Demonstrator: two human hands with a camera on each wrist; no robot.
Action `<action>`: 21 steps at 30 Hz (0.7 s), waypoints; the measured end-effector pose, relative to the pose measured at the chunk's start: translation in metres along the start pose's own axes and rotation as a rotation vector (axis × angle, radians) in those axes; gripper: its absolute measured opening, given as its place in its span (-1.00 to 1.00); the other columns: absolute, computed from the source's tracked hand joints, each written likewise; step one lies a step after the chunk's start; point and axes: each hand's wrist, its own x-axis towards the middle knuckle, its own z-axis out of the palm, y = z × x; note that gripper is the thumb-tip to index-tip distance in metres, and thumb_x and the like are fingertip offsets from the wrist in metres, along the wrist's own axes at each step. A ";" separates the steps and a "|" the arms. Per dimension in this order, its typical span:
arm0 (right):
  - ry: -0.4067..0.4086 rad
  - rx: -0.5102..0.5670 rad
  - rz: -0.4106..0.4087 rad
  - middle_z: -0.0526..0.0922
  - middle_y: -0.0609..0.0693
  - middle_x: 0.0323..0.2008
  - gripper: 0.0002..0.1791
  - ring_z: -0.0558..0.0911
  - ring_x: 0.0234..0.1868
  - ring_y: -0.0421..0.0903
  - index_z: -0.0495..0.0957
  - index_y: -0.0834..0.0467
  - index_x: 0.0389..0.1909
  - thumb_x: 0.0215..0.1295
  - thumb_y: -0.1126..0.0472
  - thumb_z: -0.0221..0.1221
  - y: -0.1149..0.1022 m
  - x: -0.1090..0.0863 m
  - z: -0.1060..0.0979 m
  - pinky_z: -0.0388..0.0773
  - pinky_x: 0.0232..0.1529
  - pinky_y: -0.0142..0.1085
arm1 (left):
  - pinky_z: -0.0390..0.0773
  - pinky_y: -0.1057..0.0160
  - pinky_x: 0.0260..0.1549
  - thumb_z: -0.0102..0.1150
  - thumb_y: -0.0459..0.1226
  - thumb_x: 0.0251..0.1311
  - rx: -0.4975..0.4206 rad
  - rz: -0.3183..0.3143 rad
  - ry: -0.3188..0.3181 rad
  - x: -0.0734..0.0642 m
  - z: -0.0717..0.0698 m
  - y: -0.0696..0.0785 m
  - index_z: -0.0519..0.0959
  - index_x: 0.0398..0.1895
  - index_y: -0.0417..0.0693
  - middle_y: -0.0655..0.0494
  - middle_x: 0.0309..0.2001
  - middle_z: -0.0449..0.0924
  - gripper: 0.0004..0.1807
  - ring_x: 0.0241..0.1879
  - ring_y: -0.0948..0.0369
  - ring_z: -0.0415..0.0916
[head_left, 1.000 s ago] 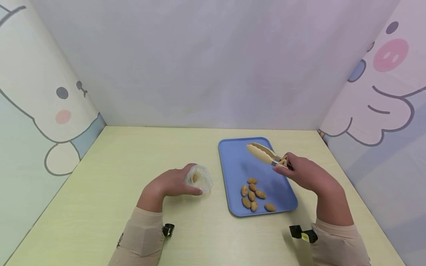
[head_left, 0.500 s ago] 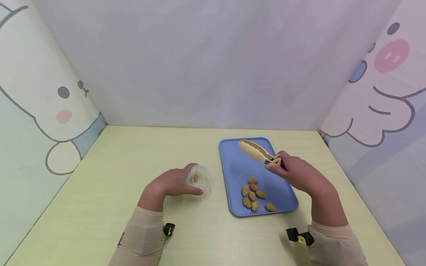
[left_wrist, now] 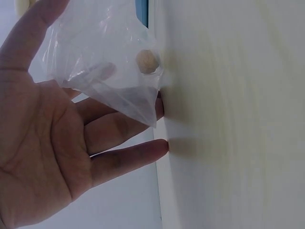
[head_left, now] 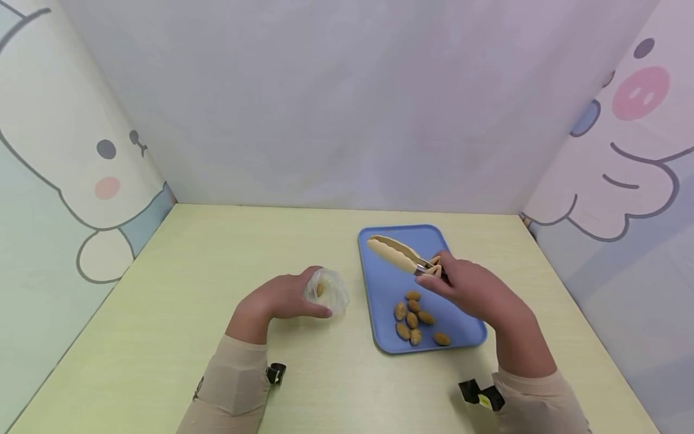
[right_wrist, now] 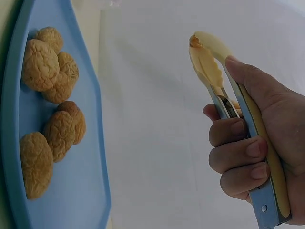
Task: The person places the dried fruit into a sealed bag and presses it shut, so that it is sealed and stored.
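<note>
My left hand [head_left: 287, 298] holds a clear plastic bag [head_left: 337, 292] with thumb and fingers spread around its mouth. One brown piece [left_wrist: 147, 61] lies inside, low in the bag. In the left wrist view the lower fingertips are right at the tabletop. My right hand [head_left: 472, 289] grips cream-and-metal food tongs [head_left: 393, 253] above the blue tray [head_left: 374, 271], their heads pointing toward the bag side. The tong tips are close together with a brownish patch [right_wrist: 194, 41] there; I cannot tell whether something is held. Several wrinkled brown oval pieces, like dried dates [right_wrist: 42, 65], lie on the tray.
The pale wooden table [head_left: 179, 313] carries the tray right of centre, with the bag to its left. A plain light backdrop [head_left: 347, 108] stands behind the table. Side panels with cartoon animals [head_left: 642, 93] flank it.
My right hand has moved left over the tray with the tongs, whose tips are now nearer the bag. The left hand and bag have hardly moved; the pieces on the tray lie the same.
</note>
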 end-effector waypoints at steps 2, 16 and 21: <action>-0.006 -0.005 -0.008 0.33 -0.04 -0.57 -0.42 0.32 -0.59 -0.13 0.27 0.11 -0.29 0.35 -0.38 -0.01 -0.005 -0.001 0.001 0.28 -0.53 -0.26 | 0.46 0.09 -0.13 0.39 0.31 -0.17 -0.003 0.004 0.002 0.000 0.000 0.000 0.22 0.38 0.34 0.25 -0.17 0.53 -0.02 -0.20 0.22 0.46; -0.041 -0.087 -0.100 0.41 -0.10 -0.59 -0.40 0.36 -0.63 -0.19 0.32 0.08 -0.21 0.32 -0.42 -0.03 -0.026 0.007 0.028 0.32 -0.57 -0.30 | 0.46 0.10 -0.17 0.41 0.27 -0.15 -0.017 0.017 0.003 -0.002 0.000 0.001 0.25 0.36 0.32 0.26 -0.20 0.53 -0.05 -0.23 0.21 0.46; -0.057 -0.147 -0.120 0.41 -0.13 -0.58 -0.41 0.37 -0.65 -0.20 0.33 0.06 -0.20 0.31 -0.42 -0.02 -0.033 0.009 0.037 0.32 -0.59 -0.31 | 0.46 0.12 -0.18 0.41 0.26 -0.14 -0.024 0.031 0.008 -0.002 0.000 0.001 0.27 0.32 0.34 0.28 -0.21 0.54 -0.10 -0.25 0.23 0.46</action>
